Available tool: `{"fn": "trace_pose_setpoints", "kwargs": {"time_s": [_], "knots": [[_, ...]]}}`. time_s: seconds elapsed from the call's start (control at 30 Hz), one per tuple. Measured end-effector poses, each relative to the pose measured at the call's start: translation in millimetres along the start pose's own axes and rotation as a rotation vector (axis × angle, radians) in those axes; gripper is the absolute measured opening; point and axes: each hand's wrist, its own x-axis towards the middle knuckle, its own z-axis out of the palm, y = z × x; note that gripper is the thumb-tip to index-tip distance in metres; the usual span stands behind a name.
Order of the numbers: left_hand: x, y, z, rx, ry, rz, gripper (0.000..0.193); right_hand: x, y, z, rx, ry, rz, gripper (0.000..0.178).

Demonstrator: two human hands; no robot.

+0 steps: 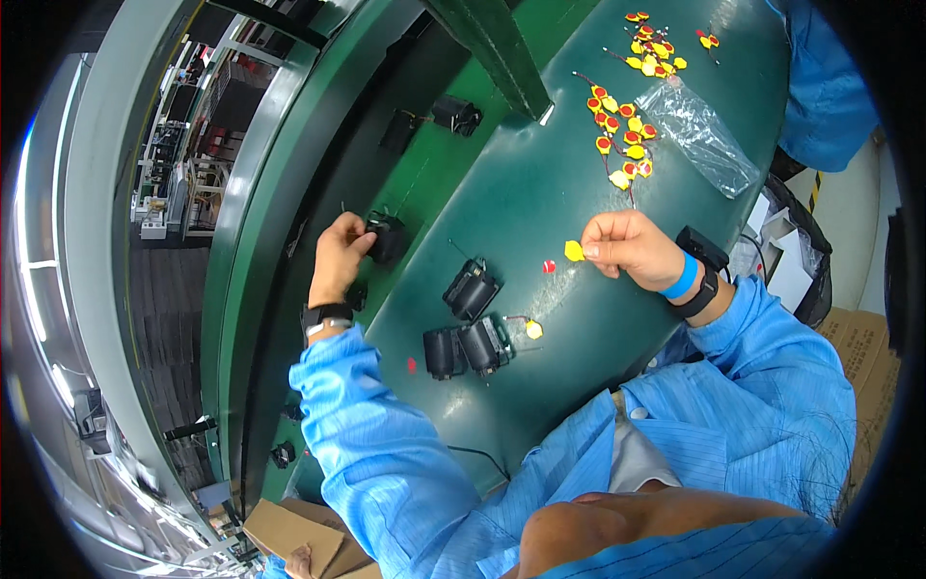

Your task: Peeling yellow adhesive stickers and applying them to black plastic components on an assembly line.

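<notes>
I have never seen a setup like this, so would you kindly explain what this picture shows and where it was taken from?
Gladly. There is no machine arm here: the two bare hands belong to a person wearing a wide-angle camera on the head. It looks down, and its lens bends straight edges near the rim.

The left hand is at a black block over a green strip beside the table; whether it grips it is hard to tell. The right hand pinches a small yellow disc.

On the green table lie three more black blocks, clusters of yellow and red discs with thin wires, and a clear plastic bag.
</notes>
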Motion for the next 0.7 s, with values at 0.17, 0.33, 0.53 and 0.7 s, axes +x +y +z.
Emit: {"fn": "trace_pose_setpoints", "kwargs": {"time_s": [0.17, 0.33, 0.53, 0.7], "knots": [[-100, 52, 33, -0.408, 0.428, 0.215, 0.014, -10, -13, 36, 0.063, -0.096, -0.030, 0.010], [-179, 85, 80, -0.669, 0.353, 0.293, 0.015, -23, -24, 82, 0.188, -0.272, 0.039, 0.009], [-223, 99, 105, -0.948, 0.115, 0.225, 0.019, -46, -30, 107, -0.045, -0.392, -0.066, 0.012], [-237, 94, 121, -1.197, -0.188, 0.101, 0.024, -60, -35, 114, -0.175, -0.504, -0.143, 0.016]]}}
